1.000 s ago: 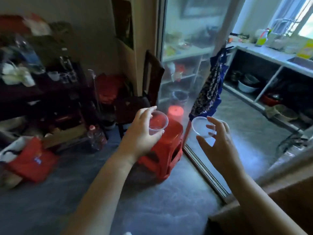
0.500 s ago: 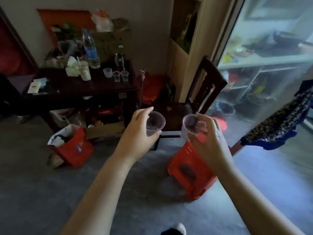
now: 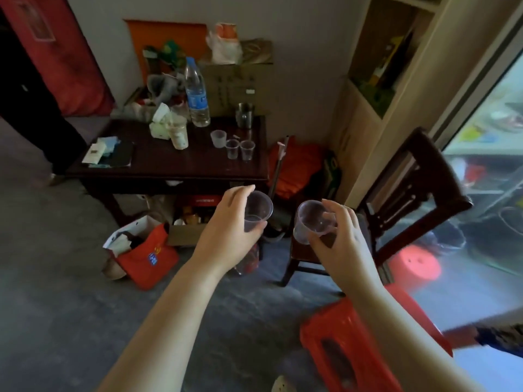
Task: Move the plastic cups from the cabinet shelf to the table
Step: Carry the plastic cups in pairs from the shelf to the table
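Dim room, grey floor, dark wooden tabletop point(image 3: 169, 168) against the far wall, cluttered: water bottle point(image 3: 196, 93), metal mug point(image 3: 245, 115), three clear cups point(image 3: 232, 144) already standing near its right edge. Left hand point(image 3: 226, 236) out front, grip wrapped around a clear plastic cup point(image 3: 257, 212), upright. Right hand point(image 3: 343, 244) alongside, grip pinching a second plastic cup point(image 3: 312, 220), tilted toward the camera. Dark chair point(image 3: 402, 193) and red stool point(image 3: 353, 346) to the right.
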